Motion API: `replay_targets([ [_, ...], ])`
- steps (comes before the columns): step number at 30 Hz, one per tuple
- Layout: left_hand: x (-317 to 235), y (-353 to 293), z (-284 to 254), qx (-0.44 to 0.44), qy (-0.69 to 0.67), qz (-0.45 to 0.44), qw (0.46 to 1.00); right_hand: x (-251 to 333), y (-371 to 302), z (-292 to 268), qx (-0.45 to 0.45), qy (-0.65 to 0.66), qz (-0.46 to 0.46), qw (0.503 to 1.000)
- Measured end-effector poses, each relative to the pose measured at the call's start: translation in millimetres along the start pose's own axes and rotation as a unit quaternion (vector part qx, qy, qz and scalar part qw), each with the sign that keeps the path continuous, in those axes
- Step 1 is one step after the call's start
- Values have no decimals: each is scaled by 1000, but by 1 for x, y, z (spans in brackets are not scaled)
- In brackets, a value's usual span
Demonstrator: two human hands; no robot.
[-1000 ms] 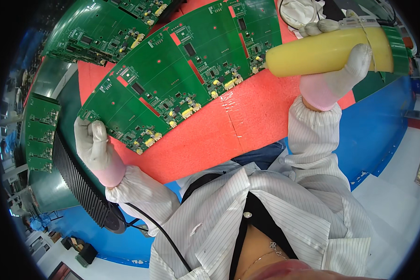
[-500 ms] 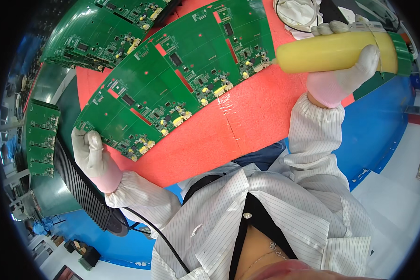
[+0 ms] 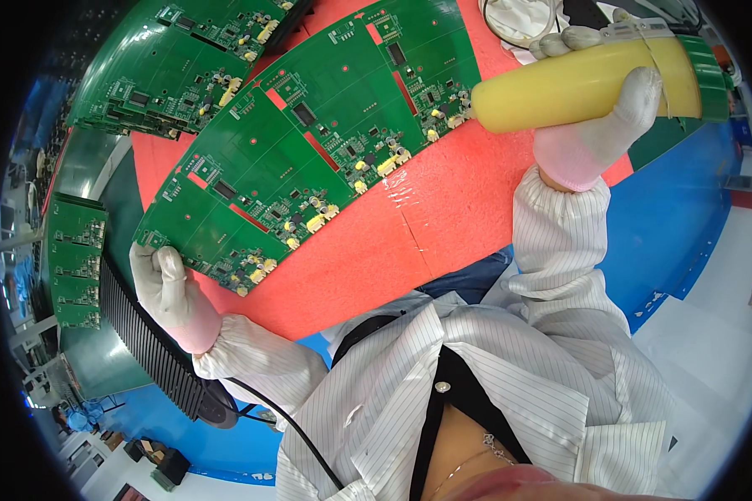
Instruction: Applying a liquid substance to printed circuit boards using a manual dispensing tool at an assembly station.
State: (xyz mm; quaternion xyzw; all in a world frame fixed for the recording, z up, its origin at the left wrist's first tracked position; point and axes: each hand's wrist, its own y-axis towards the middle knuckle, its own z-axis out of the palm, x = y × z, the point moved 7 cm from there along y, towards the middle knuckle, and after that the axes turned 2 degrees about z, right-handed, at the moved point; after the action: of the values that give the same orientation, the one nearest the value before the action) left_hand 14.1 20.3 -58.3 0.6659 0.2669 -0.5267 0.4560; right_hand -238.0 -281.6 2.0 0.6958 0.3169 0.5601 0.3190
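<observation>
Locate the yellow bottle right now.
In the head view, the yellow bottle is at the upper right, held in the right hand, with its left end near the right end of the green circuit-board panel.

looking in on an electronics workshop now, judging by circuit boards (image 3: 259, 159) over red foam (image 3: 351, 259) and a green bench (image 3: 100, 367)!

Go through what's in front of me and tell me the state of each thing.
Left hand: gloved, gripping the green panel's near-left corner.
Right hand: gloved, wrapped around the bottle.
Yellow bottle: held on its side, green end to the right.
Green panel: fitted with components, over the foam.
Red foam pad: partly covered.
Upper-left green boards: stacked.
White cloth: crumpled.
</observation>
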Motion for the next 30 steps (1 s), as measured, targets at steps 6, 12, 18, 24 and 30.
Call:
replay_targets([
  [6,2,0,-3,28,-7,-7,1000,-33,-6,1,-55,415,231,879],
  [12,-1,0,0,39,2,-10,999,-36,-3,0,-52,361,244,899],
  [18,-1,1,-2,28,3,-10,1000,-40,-3,0,-57,377,232,895],
  [24,-2,1,4,12,4,7,1000,-43,-3,-4,-62,372,215,901],
  [30,-5,0,5,-3,10,4,1000,-39,0,-7,-68,330,226,914],
])
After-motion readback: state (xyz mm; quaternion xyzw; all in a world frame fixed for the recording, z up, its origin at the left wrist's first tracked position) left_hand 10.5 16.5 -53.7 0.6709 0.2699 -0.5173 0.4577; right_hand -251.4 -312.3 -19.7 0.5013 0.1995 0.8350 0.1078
